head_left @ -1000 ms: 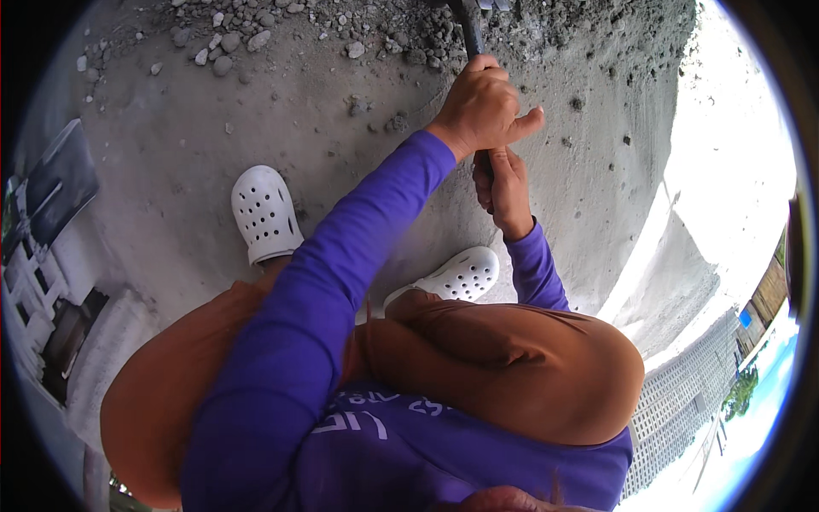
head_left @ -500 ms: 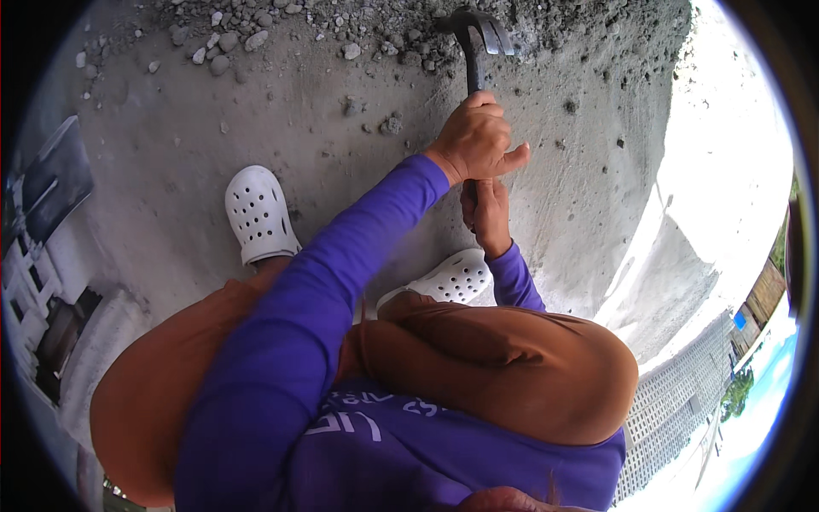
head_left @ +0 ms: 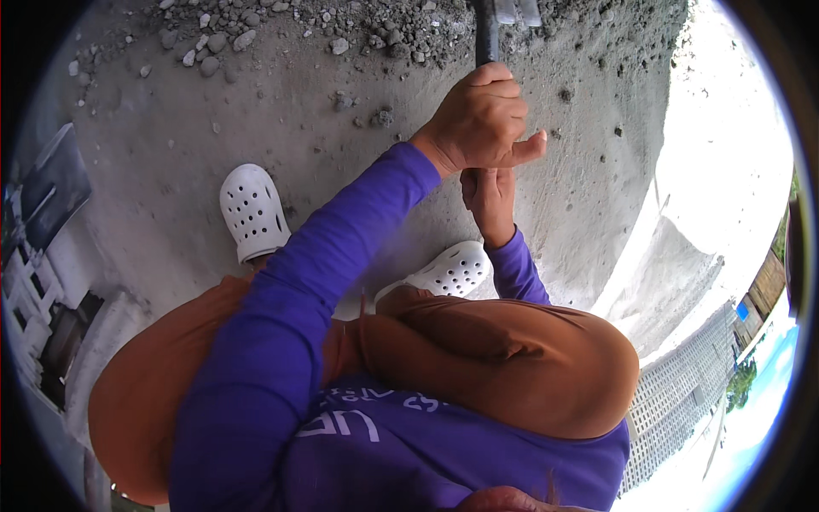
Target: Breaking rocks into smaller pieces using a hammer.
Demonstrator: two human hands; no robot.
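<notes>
A claw hammer (head_left: 486,34) with a dark handle points away from me, its head partly cut off by the top edge of the view. Wrapped round the handle is my left hand (head_left: 488,119), thumb sticking out to the right. Just below it, my right hand (head_left: 493,203) is closed round the lower end of the handle, partly hidden behind the left. Grey rubble (head_left: 392,34) of loose stones and crumbled lumps lies on the ground around the hammer's far end.
My white clogs (head_left: 254,209) stand on the dusty grey concrete floor (head_left: 162,205), with my bent knees in brown trousers close behind. Bright sunlit ground (head_left: 725,136) lies at right. Beyond it runs a pale block wall (head_left: 674,418). Dark and pale clutter (head_left: 51,188) is at the far left.
Both hands and the hammer have shifted slightly; the hammer has come up toward me, and most of its head has left the top of the view.
</notes>
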